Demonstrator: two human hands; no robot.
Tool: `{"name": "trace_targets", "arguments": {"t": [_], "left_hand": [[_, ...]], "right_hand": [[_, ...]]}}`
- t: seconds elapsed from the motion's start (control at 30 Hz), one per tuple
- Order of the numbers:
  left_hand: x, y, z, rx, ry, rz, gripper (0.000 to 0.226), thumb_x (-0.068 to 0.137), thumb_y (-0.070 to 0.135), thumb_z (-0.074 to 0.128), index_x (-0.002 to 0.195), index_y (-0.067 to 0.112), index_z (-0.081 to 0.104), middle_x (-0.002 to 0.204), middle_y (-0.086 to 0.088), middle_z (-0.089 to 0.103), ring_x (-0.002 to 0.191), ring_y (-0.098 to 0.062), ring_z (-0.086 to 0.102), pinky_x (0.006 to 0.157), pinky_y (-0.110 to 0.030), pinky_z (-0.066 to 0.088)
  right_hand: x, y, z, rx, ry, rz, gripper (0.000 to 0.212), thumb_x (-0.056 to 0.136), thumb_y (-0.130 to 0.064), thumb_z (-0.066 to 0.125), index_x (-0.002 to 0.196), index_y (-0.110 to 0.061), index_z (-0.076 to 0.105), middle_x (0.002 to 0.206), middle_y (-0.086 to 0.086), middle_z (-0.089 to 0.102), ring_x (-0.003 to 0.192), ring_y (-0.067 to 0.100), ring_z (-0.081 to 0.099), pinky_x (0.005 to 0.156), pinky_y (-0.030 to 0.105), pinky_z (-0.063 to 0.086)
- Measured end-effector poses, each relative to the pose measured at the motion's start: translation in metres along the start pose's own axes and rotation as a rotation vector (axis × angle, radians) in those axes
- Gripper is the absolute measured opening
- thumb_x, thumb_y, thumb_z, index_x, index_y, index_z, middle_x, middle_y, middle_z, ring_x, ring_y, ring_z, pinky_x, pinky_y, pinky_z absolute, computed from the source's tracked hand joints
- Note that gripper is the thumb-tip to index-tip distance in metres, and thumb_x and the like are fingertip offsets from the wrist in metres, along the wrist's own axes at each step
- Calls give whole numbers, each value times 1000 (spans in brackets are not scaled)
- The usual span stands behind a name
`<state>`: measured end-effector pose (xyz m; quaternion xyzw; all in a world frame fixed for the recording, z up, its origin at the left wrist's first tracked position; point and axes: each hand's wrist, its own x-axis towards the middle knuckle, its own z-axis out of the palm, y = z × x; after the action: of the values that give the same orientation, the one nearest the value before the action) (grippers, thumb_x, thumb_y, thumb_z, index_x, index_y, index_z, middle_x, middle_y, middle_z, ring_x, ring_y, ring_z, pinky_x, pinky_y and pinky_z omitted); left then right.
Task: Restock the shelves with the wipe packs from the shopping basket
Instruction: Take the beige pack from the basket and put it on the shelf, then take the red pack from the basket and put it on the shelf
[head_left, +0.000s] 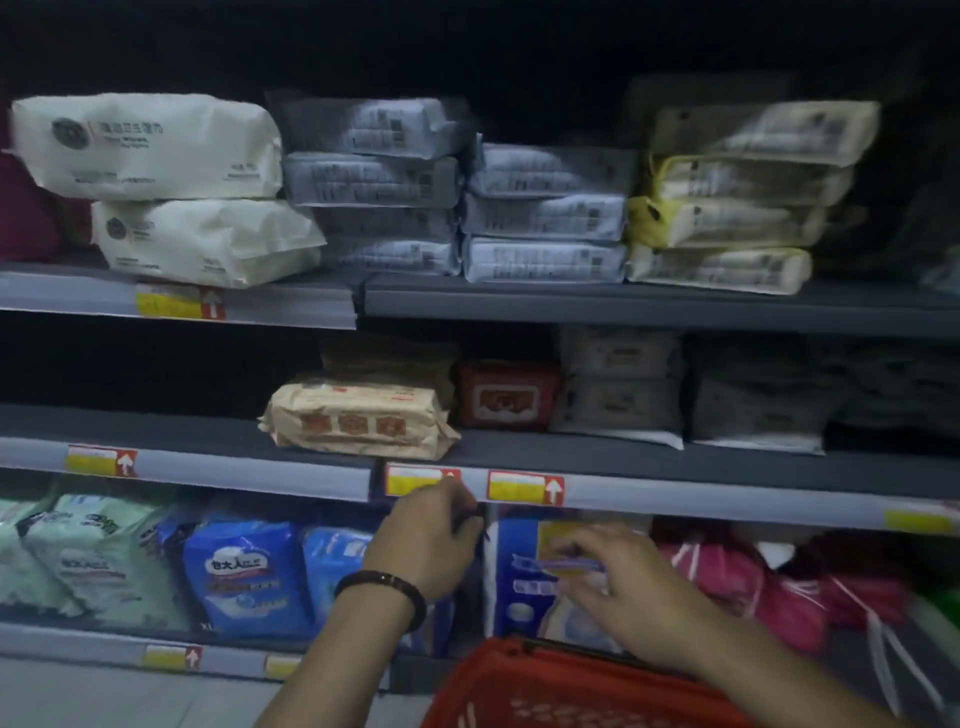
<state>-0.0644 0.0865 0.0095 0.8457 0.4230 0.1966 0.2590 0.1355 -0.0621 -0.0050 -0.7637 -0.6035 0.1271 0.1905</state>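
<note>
A red shopping basket (550, 691) sits at the bottom edge of the view; its contents are hidden. My right hand (618, 582) hovers just above its rim with fingers spread and nothing in them, in front of a blue-and-white pack (519, 577) on the lower shelf. My left hand (428, 540), with a dark bead bracelet on the wrist, is curled shut just below the middle shelf's edge (675, 501). A thin dark strip shows by its fingers, too blurred to identify. A beige wipe pack (358, 418) lies at the front of the middle shelf.
The top shelf (623, 306) holds stacks of cream packs (156, 150), grey packs (545, 218) and yellow-edged packs (737, 223). A red pack (506, 397) and pale packs (618, 405) fill the middle shelf's right. Its left part (156, 423) is bare. Green, blue and pink bags line the lower shelf.
</note>
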Motion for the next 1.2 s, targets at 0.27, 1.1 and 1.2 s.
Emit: {"name": "trace_targets", "arguments": {"t": [0.27,1.1,1.2], "left_hand": [[-91,66,97,148,-488,240,19,94,46,63,102,29,69,96,8,75,92,-12,70,83,-31,57],[-102,45,214,541,-1124,237,50,106,45,52,150,22,50,154,-7,50,138,-27,50,109,-34,41],[-101,46,211,517,-1118,226,47,106,45,52,149,24,52,153,-5,51,137,-26,51,107,-33,41]], "right_hand": [[-169,138,50,154,79,542,14,96,-19,75,101,-31,72,96,-10,77,95,8,74,78,15,52],[-171,205,192,-416,-629,678,84,82,-36,86,152,-9,48,153,17,51,135,34,60,111,45,53],[-177,194,184,-430,-605,659,69,82,-37,84,142,-13,59,145,14,55,130,30,63,105,40,56]]}}
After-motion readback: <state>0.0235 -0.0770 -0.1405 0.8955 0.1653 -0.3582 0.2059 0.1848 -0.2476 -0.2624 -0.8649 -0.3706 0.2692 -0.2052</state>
